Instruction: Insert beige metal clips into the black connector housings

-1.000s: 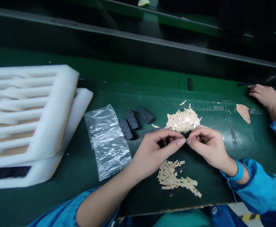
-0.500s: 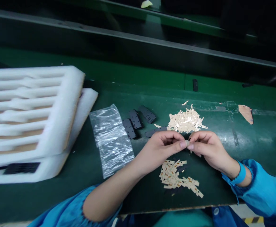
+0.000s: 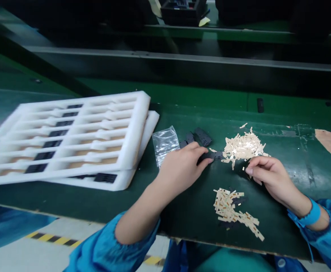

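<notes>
My left hand (image 3: 182, 164) reaches over the table. Its thumb and fingers close around the near end of a flat black plate (image 3: 217, 155), which lies beside the pale pile. Several more black plates (image 3: 203, 136) with small holes lie just behind that hand. My right hand (image 3: 270, 173) pinches a tiny part (image 3: 244, 169) with a gold-coloured glint, held a little above the table; most of it is hidden by the fingertips. Between the hands and farther back is a heap of small cream-coloured strips (image 3: 243, 146). Nearer me lies a second heap of cream strips with brownish patches (image 3: 235, 209).
White foam trays (image 3: 143, 132) with long slots are stacked at the left, some slots holding black parts (image 3: 52, 144). A clear plastic bag (image 3: 165, 141) lies beside them, partly under my left hand. A brown scrap (image 3: 326, 141) and a black piece (image 3: 260, 105) lie farther right.
My left hand has parted from the right and moved left to the black plate. My right hand still pinches a small part. The view has swung left, showing more of the foam trays.
</notes>
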A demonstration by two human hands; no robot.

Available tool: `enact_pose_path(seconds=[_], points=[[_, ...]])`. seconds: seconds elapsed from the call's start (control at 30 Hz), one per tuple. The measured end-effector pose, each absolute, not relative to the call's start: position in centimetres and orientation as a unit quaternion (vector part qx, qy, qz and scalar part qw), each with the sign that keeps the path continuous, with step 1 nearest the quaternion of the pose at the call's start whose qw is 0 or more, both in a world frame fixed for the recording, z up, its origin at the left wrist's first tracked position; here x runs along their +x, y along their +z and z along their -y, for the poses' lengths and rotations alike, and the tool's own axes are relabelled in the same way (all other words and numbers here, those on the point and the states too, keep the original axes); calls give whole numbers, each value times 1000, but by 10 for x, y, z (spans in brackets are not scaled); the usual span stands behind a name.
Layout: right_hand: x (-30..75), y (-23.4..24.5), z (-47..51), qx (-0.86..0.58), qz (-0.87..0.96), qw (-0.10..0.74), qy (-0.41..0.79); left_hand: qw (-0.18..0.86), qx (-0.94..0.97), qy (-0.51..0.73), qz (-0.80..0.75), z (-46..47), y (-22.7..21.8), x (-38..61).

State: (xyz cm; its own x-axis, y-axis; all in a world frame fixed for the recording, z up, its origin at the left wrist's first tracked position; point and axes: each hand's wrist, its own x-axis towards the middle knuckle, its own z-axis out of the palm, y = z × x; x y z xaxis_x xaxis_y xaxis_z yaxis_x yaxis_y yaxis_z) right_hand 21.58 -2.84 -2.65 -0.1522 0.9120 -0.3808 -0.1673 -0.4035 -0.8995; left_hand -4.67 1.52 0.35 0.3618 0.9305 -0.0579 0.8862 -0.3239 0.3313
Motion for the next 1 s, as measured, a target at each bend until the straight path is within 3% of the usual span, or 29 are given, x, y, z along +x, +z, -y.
enact_pose_path(seconds=[0.37,0.47,0.6,0.73,1.0], points=[[212,-23,25,-522,345,401,669,184,798,-55,-571,-19,11,-37],[210,-22,25,-518,345,412,665,197,795,-12,-574,-16,15,-34],[207,-23,26,-535,344,431,640,429,729,159,-509,-9,10,-17],[205,-24,25,-552,322,461,616,664,581,228,-411,-5,-7,2],[202,-22,22,-572,296,474,601,758,466,250,-382,5,-17,6]])
